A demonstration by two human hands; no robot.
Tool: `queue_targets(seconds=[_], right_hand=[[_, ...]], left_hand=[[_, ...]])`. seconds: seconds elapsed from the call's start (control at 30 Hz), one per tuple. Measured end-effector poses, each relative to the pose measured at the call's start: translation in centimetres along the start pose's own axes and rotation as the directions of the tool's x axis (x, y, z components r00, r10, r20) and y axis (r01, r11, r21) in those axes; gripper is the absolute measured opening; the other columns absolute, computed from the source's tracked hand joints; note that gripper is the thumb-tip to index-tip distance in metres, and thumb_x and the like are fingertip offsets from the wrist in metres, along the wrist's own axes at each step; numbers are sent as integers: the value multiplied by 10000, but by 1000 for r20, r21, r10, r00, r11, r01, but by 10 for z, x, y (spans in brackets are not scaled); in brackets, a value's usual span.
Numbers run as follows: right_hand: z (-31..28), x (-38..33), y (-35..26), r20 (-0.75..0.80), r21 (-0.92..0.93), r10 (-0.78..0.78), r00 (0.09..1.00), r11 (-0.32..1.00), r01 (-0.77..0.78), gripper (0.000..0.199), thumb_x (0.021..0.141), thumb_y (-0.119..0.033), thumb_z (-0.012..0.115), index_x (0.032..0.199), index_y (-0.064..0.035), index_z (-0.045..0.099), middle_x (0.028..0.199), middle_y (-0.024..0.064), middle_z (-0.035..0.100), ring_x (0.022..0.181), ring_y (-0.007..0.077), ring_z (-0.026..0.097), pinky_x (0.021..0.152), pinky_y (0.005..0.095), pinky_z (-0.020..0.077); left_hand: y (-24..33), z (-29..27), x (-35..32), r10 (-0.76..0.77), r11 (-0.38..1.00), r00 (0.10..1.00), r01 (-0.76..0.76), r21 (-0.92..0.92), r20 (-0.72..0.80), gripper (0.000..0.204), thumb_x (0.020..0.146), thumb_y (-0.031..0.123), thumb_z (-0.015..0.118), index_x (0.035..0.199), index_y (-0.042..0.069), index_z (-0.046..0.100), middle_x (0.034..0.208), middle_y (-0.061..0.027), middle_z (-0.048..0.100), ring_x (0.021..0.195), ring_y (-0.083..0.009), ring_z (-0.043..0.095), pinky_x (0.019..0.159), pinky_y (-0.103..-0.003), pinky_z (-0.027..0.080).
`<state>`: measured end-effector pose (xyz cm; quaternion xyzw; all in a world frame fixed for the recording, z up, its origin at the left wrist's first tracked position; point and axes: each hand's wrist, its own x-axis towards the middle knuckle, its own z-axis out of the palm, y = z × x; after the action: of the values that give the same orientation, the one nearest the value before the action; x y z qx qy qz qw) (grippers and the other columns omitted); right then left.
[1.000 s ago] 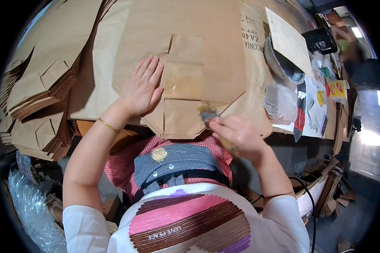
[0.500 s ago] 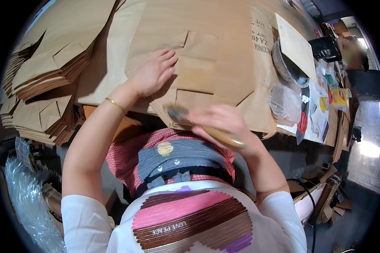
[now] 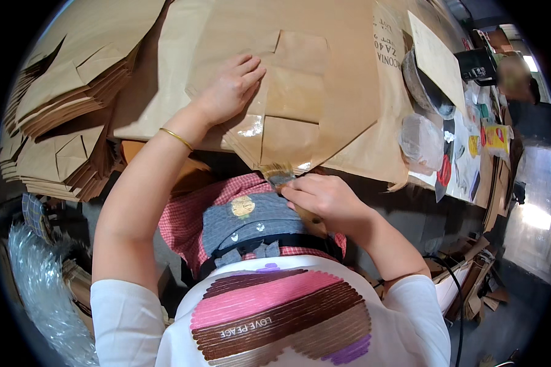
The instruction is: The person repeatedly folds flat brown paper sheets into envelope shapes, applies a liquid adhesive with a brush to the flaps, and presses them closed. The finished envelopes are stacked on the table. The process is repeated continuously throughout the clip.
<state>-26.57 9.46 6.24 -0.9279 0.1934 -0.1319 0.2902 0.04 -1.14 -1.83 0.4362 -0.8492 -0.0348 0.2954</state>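
Note:
A brown kraft paper bag [image 3: 349, 92] lies on the table in front of me, its folded bottom end toward my body. My left hand [image 3: 231, 90] rests on the bag's left side, fingers stretched out and lying flat. In my right hand [image 3: 327, 199] is a wide flat brush [image 3: 313, 221] with a wooden handle, its grip partly hidden by my fingers. The bristles are at the bag's near edge; whether they touch it I cannot tell. Glossy wet-looking patches show on the near flap and left of the folded rectangle.
Stacks of folded paper bags [image 3: 73, 92] stand at the left. On the right are a bowl [image 3: 415, 85] partly covered by a pale board [image 3: 436, 58], a clear plastic tub [image 3: 421, 142] and a red-handled tool [image 3: 444, 170]. Clear plastic film [image 3: 46, 293] hangs lower left. Another person is far right.
My right hand and the brush have come nearer my body, down to the bag's near edge. Shiny patches now show on the flap. My left hand stays flat on the bag.

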Motion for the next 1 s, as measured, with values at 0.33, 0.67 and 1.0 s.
queue_targets(seconds=[0.33,0.67,1.0], right_hand=[[-7,-42,1,-269,-161,118,956,973,-165,248,781,-138,718,991,-27,644,908,114,670,794,279,657,685,357,541],[-97,-4,37,-416,194,383,825,924,-330,161,833,-85,709,971,-5,682,860,104,686,762,210,658,667,320,525],[-109,82,160,-376,427,765,523,644,-635,203,795,-151,694,797,51,673,723,96,676,684,120,638,596,291,515]], left_hand=[[1,-5,1,-16,995,999,11,102,45,306,907,74,557,1201,-6,590,1271,-196,565,1232,-387,474,1031,-447,407],[11,-16,3,-93,986,989,75,151,116,351,872,63,572,1217,6,578,1293,-212,532,1248,-411,447,1068,-511,338],[12,-14,11,-109,988,983,91,122,148,368,858,102,558,1219,51,606,1315,-198,535,1257,-403,445,1072,-525,333]])
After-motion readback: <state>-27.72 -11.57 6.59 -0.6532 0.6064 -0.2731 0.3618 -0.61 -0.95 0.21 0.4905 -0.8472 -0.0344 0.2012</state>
